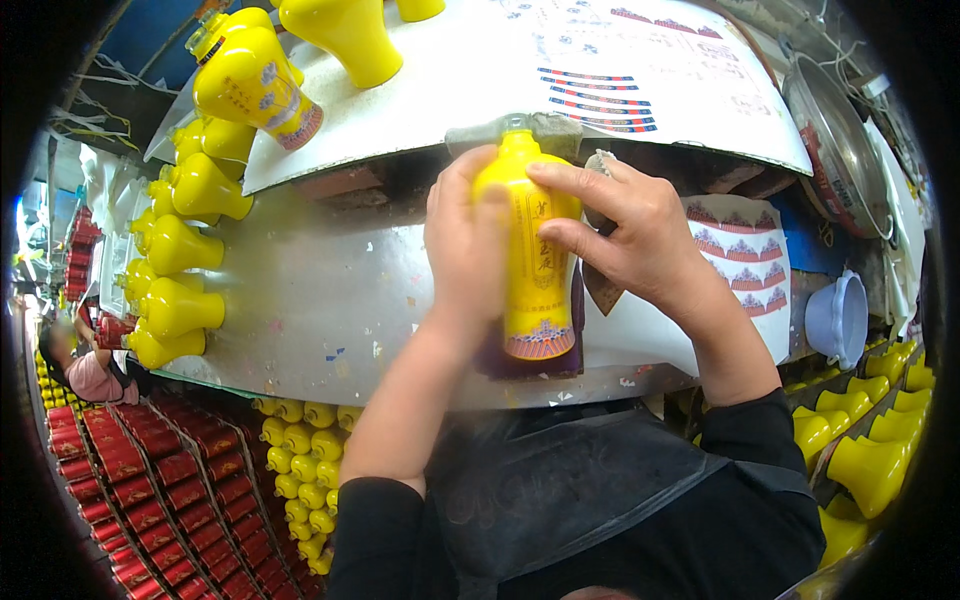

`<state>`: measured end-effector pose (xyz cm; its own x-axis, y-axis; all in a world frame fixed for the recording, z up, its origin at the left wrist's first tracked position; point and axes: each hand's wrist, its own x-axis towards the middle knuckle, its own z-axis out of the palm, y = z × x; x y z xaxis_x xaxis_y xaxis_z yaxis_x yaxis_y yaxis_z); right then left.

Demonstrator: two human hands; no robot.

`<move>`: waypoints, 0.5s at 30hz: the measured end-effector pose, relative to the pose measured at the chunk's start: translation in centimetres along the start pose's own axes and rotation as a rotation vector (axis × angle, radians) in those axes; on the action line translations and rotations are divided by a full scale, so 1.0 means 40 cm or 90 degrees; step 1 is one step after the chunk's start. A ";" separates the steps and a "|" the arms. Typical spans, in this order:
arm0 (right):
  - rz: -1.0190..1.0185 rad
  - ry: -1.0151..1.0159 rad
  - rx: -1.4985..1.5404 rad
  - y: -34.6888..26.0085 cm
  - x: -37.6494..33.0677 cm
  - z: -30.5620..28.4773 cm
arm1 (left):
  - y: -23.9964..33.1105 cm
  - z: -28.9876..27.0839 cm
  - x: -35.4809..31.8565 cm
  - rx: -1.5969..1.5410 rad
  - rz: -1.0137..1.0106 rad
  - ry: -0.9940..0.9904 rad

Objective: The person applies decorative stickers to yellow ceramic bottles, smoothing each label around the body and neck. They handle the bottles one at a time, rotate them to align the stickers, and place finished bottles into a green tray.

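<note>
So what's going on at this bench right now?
A person is holding a yellow bottle lying on a grey worktable, the left hand along its side and the right hand across its front with fingers spread over it. More yellow bottles stand in a row along the table's left edge. Sheets of printed labels lie to the right of the hands. Down on the floor to the left are red boxes and further bottles.

A bottle-decorating workshop: rows of yellow ceramic bottles (180, 250), decal sheets (640, 60), red boxes (130, 470) below.
</note>
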<state>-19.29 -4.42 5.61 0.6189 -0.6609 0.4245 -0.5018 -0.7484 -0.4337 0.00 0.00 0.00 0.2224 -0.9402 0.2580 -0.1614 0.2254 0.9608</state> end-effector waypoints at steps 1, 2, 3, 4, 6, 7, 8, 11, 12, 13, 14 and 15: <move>0.002 0.004 0.007 -0.002 -0.001 -0.003 | 0.003 0.010 -0.009 0.057 0.040 0.025; 0.004 0.007 0.014 -0.004 -0.002 -0.005 | 0.005 0.012 -0.012 0.070 0.061 0.037; 0.002 0.016 0.021 -0.002 -0.004 0.003 | -0.003 0.014 -0.019 0.083 0.081 0.050; -0.002 0.029 0.030 -0.001 -0.001 0.010 | -0.008 0.010 -0.014 0.057 0.085 0.050; -0.015 0.046 0.047 0.005 -0.002 0.020 | -0.024 0.001 -0.014 -0.017 0.067 0.028; -0.020 0.032 0.042 0.009 -0.007 0.017 | -0.029 0.001 -0.028 -0.028 0.079 0.011; -0.018 0.064 0.041 0.011 -0.008 0.030 | -0.035 0.000 -0.040 -0.038 0.094 -0.007; 0.143 -0.005 0.106 0.002 -0.048 0.030 | -0.047 -0.011 -0.071 0.238 0.183 0.015; 0.194 -0.034 0.130 0.002 -0.061 0.030 | -0.041 -0.017 -0.102 0.251 0.132 0.012; 0.244 -0.061 0.155 0.003 -0.074 0.033 | -0.035 -0.025 -0.130 0.264 0.084 0.009; 0.229 -0.050 0.206 -0.004 -0.093 0.043 | -0.029 -0.035 -0.150 0.197 -0.010 -0.032; 0.297 -0.097 0.294 -0.010 -0.111 0.052 | -0.028 -0.035 -0.164 0.204 0.006 -0.051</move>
<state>-20.56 -1.06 2.25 0.4946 -0.8691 0.0082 -0.4487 -0.2633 -0.8540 0.07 6.28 -2.64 0.1449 -0.9586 0.2452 -0.4596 0.1543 0.8746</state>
